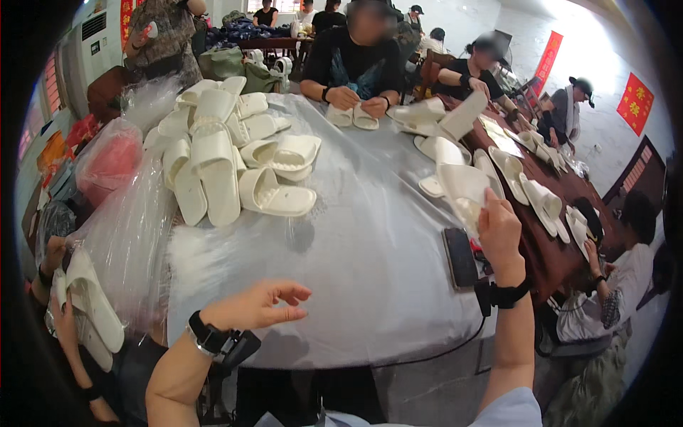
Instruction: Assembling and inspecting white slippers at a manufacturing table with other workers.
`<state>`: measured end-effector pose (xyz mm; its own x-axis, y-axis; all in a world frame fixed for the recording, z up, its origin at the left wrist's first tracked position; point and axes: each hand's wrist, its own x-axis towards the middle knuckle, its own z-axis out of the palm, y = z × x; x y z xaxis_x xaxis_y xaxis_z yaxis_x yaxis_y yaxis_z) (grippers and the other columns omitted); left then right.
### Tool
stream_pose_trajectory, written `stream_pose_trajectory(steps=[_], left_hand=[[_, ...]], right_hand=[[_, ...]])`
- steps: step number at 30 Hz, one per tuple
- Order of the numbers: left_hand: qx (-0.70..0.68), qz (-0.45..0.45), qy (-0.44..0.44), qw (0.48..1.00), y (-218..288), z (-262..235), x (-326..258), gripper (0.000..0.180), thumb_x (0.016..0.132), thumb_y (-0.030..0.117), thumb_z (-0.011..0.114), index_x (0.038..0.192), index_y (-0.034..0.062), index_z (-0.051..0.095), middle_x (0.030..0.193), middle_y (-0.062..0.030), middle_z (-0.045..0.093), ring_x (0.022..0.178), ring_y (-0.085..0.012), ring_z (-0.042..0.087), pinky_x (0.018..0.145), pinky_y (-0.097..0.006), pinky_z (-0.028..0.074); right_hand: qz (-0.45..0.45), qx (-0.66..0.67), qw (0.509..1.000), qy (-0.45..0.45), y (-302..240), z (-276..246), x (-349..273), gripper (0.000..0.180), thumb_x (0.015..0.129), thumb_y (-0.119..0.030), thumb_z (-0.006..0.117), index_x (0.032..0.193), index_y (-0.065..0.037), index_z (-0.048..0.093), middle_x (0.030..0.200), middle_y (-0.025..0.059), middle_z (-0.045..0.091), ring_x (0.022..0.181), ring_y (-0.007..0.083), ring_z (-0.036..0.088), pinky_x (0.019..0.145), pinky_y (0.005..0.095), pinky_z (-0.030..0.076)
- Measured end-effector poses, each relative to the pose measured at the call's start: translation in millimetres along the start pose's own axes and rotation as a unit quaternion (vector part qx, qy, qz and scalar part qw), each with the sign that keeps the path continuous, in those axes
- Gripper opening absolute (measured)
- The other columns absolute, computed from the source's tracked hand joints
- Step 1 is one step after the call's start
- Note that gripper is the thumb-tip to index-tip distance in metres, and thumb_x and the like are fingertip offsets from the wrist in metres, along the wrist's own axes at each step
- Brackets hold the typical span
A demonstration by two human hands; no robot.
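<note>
My right hand [501, 233] is raised over the table's right side, its fingers closed on a cream-white slide slipper [461, 186]. That slipper overlaps other slippers behind it, so its lower end is partly hidden. Above the near part of the plastic-covered table [348, 285], my left hand [260, 302] hangs with fingers apart and nothing in it. A heap of cream-white slippers [217, 171] lies beyond it at the left, several stacked on one another. Straps with small devices are around both my wrists.
A dark phone [461, 257] lies by the right table edge, near a black cable [434, 356]. Clear plastic bags [135, 235] drape the left side. Across from me a person holds a pair of slippers [353, 116]. More slippers [544, 203] line the brown table [562, 249].
</note>
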<state>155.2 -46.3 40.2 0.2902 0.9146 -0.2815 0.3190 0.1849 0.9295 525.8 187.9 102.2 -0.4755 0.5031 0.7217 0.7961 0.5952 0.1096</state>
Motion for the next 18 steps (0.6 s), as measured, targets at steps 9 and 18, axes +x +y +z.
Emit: stream_pose_trajectory(steps=[9, 18], left_hand=[[0.373, 0.221, 0.277, 0.857, 12, 21, -5, 0.087, 0.076, 0.041, 0.076, 0.140, -0.0011, 0.034, 0.136, -0.0290, 0.041, 0.131, -0.0394, 0.036, 0.109, -0.044, 0.028], [-0.095, -0.052, 0.039, 0.993, -17, 7, 1, 0.028, 0.086, 0.016, 0.067, 0.108, -0.0018, 0.061, 0.098, -0.0041, 0.064, 0.087, -0.0104, 0.059, 0.078, -0.026, 0.049]], right_hand=[[-0.331, 0.230, 0.906, -0.129, -124, -51, -53, 0.047, 0.077, -0.014, 0.060, 0.123, -0.005, 0.054, 0.082, 0.0077, 0.060, 0.093, 0.0270, 0.059, 0.080, 0.0376, 0.049], [-0.396, 0.217, 0.884, -0.120, -122, -37, -23, 0.026, 0.075, -0.016, 0.060, 0.100, -0.007, 0.058, 0.083, 0.0039, 0.057, 0.095, 0.0231, 0.055, 0.078, 0.0344, 0.047]])
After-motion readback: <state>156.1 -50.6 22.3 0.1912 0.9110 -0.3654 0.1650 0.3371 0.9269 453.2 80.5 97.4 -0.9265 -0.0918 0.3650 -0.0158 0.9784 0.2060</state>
